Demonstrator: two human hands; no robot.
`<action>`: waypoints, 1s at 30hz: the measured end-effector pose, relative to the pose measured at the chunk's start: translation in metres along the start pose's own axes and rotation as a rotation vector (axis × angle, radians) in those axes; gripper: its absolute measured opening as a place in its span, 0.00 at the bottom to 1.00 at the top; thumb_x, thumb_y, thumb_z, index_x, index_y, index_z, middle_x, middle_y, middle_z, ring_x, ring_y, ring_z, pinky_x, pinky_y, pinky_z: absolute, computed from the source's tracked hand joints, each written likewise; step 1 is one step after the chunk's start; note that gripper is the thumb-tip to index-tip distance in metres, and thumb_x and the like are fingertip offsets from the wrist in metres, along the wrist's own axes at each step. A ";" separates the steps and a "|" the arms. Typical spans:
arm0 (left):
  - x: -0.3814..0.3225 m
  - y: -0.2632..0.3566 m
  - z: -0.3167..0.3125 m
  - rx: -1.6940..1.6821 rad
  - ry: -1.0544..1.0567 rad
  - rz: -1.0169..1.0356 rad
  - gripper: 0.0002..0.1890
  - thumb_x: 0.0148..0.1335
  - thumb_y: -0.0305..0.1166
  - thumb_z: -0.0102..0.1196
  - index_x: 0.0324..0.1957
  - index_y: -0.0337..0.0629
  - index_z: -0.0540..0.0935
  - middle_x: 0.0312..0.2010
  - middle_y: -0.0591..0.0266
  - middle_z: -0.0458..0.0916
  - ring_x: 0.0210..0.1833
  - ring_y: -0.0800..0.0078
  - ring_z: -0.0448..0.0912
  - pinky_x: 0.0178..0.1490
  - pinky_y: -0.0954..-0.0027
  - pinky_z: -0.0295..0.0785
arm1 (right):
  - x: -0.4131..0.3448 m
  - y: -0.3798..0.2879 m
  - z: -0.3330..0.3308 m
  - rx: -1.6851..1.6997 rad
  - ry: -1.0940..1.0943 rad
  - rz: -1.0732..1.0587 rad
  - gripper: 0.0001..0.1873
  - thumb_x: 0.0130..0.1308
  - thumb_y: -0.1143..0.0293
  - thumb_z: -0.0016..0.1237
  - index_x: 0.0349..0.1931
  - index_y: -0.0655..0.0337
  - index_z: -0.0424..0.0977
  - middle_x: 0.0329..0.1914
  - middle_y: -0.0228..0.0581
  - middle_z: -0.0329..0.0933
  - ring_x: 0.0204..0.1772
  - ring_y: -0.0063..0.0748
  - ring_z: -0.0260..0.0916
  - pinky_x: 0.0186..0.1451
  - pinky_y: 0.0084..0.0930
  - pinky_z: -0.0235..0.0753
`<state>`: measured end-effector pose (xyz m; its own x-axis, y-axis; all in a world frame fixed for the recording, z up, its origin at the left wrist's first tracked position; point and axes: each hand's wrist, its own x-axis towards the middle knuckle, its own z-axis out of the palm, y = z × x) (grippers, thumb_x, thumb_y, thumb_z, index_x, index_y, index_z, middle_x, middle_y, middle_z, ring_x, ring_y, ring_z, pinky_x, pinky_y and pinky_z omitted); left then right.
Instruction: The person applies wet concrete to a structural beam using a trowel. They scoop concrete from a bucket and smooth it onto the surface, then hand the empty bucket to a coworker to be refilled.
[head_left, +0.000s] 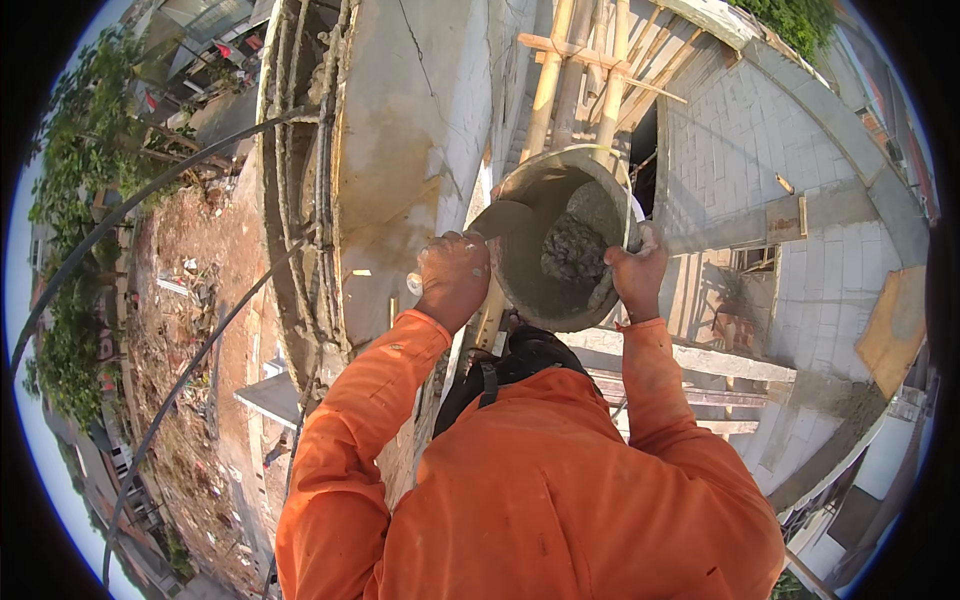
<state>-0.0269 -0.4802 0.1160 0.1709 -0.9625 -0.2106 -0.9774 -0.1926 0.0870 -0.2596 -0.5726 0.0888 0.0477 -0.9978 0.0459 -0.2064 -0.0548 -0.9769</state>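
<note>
My left hand (454, 274) is closed around the handle of a trowel. The trowel's metal blade (510, 219) reaches over the left rim into a mortar-coated bucket (525, 296). Wet grey mortar (574, 247) lies in a lump inside, towards the bucket's right side. With the thumb inside and the fingers outside, my right hand (637, 274) grips the bucket's right rim. The bucket is tilted, its mouth facing me. Left of it runs a smooth concrete surface (390, 112) with a damp brown patch. What supports the bucket from below is hidden.
Bamboo poles (545, 97) tied with a crosspiece stand beyond the bucket. Mortar-crusted reinforcing bars (324, 165) line the left edge, with long bent rods (187, 382) jutting outwards. Far below lies rubble-strewn ground (202, 300). On the right are a block wall (727, 127) and a deep opening (705, 300).
</note>
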 end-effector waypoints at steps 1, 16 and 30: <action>0.009 0.004 -0.002 -0.001 -0.051 -0.009 0.11 0.55 0.29 0.49 0.39 0.39 0.79 0.33 0.50 0.81 0.38 0.54 0.81 0.38 0.57 0.75 | -0.003 -0.012 0.004 -0.054 -0.014 -0.014 0.14 0.38 0.80 0.49 0.30 0.69 0.70 0.27 0.35 0.72 0.31 0.24 0.65 0.35 0.23 0.68; 0.009 0.015 0.072 -0.395 -0.391 0.066 0.16 0.47 0.30 0.54 0.41 0.39 0.82 0.38 0.51 0.82 0.46 0.55 0.80 0.48 0.58 0.76 | -0.012 -0.068 0.010 0.034 -0.214 -0.254 0.12 0.37 0.84 0.46 0.26 0.67 0.66 0.23 0.26 0.62 0.28 0.17 0.56 0.31 0.15 0.60; -0.061 -0.017 0.061 -0.632 -0.458 0.015 0.26 0.46 0.29 0.54 0.52 0.39 0.75 0.43 0.45 0.80 0.49 0.52 0.77 0.52 0.59 0.72 | 0.007 -0.023 0.032 0.343 -0.215 0.169 0.14 0.37 0.88 0.43 0.27 0.63 0.68 0.27 0.30 0.70 0.29 0.19 0.64 0.31 0.15 0.64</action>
<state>-0.0280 -0.4064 0.0681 -0.0443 -0.8176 -0.5740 -0.6992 -0.3850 0.6024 -0.2229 -0.5772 0.1045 0.2510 -0.9593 -0.1292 0.1066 0.1600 -0.9813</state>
